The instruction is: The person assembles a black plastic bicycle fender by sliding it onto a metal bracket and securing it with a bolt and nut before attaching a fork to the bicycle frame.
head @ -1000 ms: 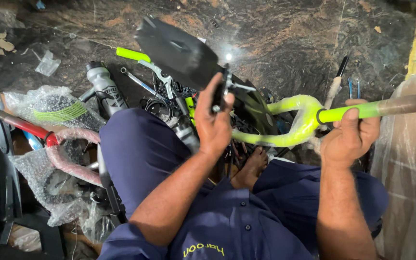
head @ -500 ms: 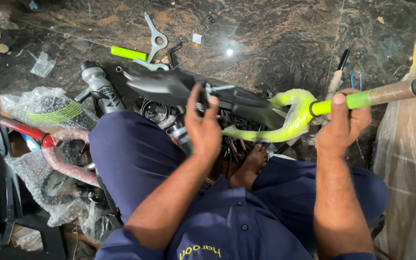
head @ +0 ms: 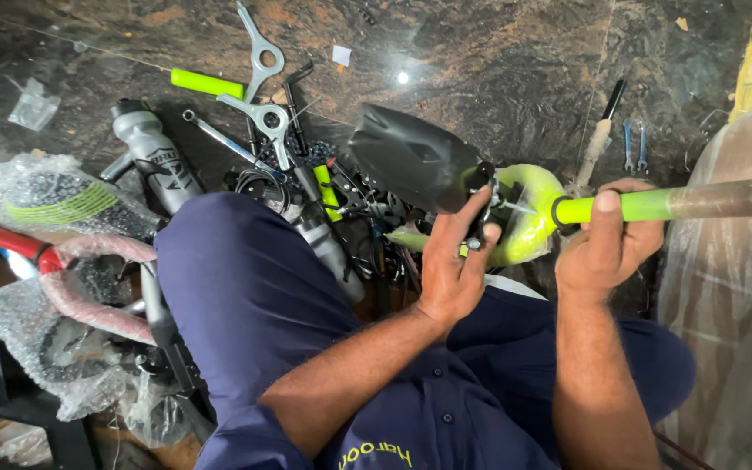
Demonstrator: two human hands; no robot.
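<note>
Right hand (head: pixel 607 248) is clenched around the neon green handlebar (head: pixel 628 207), thumb up over the green section just beside the bare metal end (head: pixel 724 198); grip looks like a brace, holding the bar steady at lap height so the other hand can work on it. Left hand (head: pixel 450 270) is partly curled, fingers (head: pixel 472 218) pinching small hardware at the clamp area where the bar bends, just under the black saddle-shaped part (head: pixel 411 157); exactly what the fingers hold is too small to tell. Handlebar long axis runs roughly left-right in view, nearly level, open tube end pointing toward the person's right and slightly up; the curved green bend (head: pixel 528 218) drops toward the left hand. Black part tilts with its broad face toward camera, narrow end toward the bend. Whole assembly sits above the person's knees, off the floor, between both hands. Outward: dark trousers (head: pixel 245 296), then a clutter on the dark stone floor (head: pixel 498 52), namely silver spanners (head: pixel 258 87), a green-handled tool (head: pixel 206 83), a grey water bottle (head: pixel 154 161), plastic-wrapped parts (head: pixel 45 200) to the left, and clear plastic sheeting (head: pixel 733 331) to the right.
</note>
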